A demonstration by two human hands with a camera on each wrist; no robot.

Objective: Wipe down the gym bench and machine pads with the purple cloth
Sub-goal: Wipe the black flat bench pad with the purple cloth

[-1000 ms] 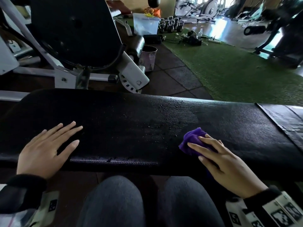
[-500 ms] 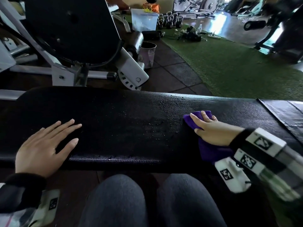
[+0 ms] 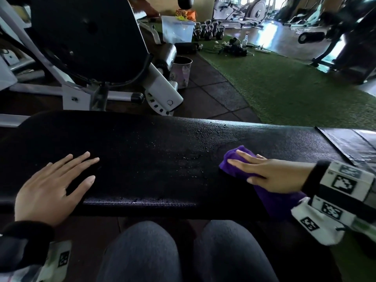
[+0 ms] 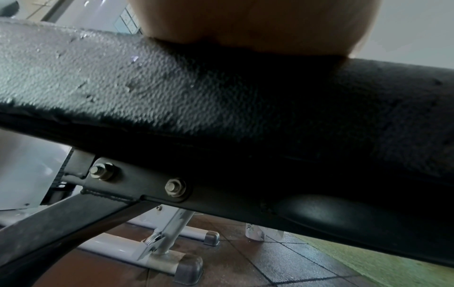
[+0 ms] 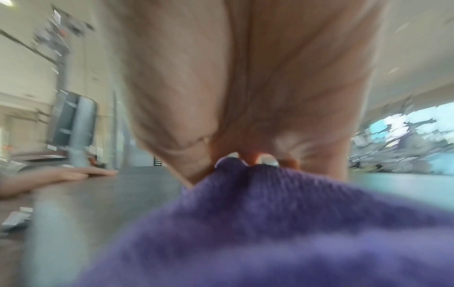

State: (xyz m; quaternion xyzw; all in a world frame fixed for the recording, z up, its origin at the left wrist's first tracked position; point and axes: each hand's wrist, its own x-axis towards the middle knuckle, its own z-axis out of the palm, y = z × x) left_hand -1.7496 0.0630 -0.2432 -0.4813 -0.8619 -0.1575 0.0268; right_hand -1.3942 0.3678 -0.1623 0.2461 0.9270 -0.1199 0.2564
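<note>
A long black padded bench (image 3: 154, 151) runs across the head view, speckled with water droplets near its middle. My right hand (image 3: 262, 171) lies flat with straight fingers on the purple cloth (image 3: 270, 198), pressing it onto the bench right of centre; the cloth's tail trails toward my wrist. The right wrist view shows the cloth (image 5: 258, 223) bunched under my palm (image 5: 245, 87), blurred. My left hand (image 3: 53, 184) rests flat and spread on the bench's left part, holding nothing. The left wrist view shows only the palm's heel (image 4: 250, 23) on the pad's edge (image 4: 172, 93).
Behind the bench stands a white-framed machine with a black back pad (image 3: 85, 35) and a roller pad (image 3: 166, 55). A small bin (image 3: 181, 72), a clear tub (image 3: 177, 31) and kettlebells (image 3: 209, 31) sit on the floor beyond. Green turf (image 3: 295, 88) spreads to the right. My knees (image 3: 183, 251) are below.
My right hand with the cloth went from the bench's near side up to its far side, then came back toward the middle. The left hand stayed in place.
</note>
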